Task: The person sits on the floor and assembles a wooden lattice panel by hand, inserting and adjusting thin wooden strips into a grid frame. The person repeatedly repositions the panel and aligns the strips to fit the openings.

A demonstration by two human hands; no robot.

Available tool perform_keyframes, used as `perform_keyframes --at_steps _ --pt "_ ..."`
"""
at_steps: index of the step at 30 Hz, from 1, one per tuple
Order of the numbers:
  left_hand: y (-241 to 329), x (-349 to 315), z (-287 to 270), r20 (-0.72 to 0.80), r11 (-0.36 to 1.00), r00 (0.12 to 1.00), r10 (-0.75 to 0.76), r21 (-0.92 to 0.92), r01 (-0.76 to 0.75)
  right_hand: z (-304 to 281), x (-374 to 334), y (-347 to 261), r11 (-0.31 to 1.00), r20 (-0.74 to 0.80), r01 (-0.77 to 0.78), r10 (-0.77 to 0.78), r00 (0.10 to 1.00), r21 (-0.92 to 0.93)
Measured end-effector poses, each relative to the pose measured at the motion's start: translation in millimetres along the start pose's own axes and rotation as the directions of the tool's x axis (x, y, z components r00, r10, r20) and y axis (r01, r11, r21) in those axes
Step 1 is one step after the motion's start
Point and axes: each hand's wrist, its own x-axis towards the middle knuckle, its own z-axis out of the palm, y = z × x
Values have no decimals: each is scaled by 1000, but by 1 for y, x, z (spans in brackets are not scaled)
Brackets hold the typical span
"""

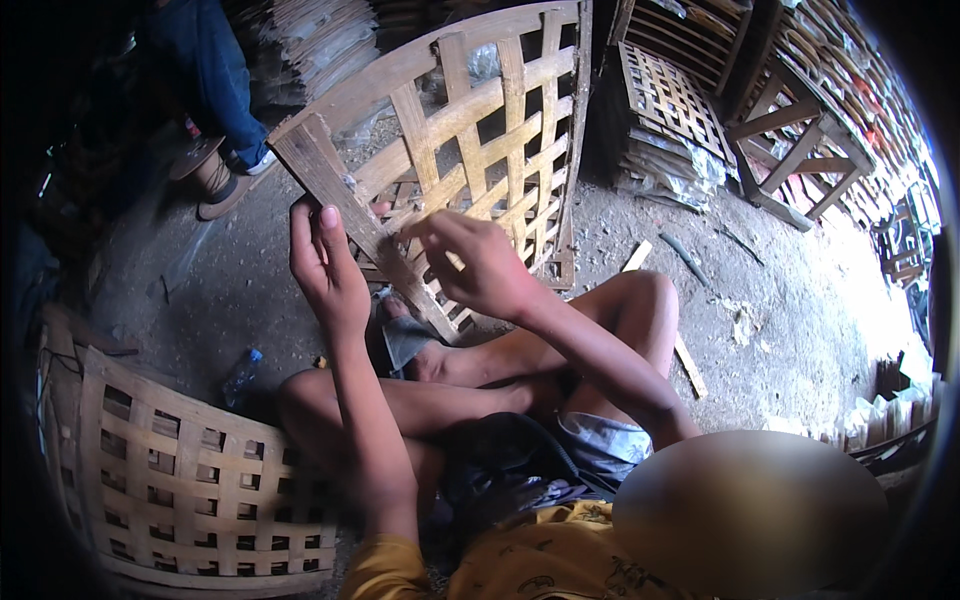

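Observation:
A woven wooden lattice panel [465, 100] stands tilted in front of me, its plain border strip [330, 180] facing my side. At that strip's left edge is my left hand [328, 260], thumb on top and fingers curled round the side. Over the same strip, a little lower and to the right, hovers my right hand [475, 265] with its fingers pinched together. Whatever those fingers hold, if anything, is too small or blurred to name. Near the panel's lower corner are my crossed legs and a foot [400, 330].
Another lattice panel [190, 470] lies at my lower left. Behind, more panels are stacked [675, 150] beside a wooden trestle [815, 165]. A spool [205, 170] stands near a person's jeans leg [215, 80]. A bottle [243, 372] and wood strips [690, 365] lie on the floor.

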Motion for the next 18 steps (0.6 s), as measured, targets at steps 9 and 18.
perform_keyframes --at_steps 9,18 --pt "4 -3 -4 -39 970 995 88 229 -77 11 40 -18 994 -163 96 -85 983 61" --pt "-9 4 -6 12 999 1000 12 50 -13 28 -23 30 1000 65 18 -17 998 -19"
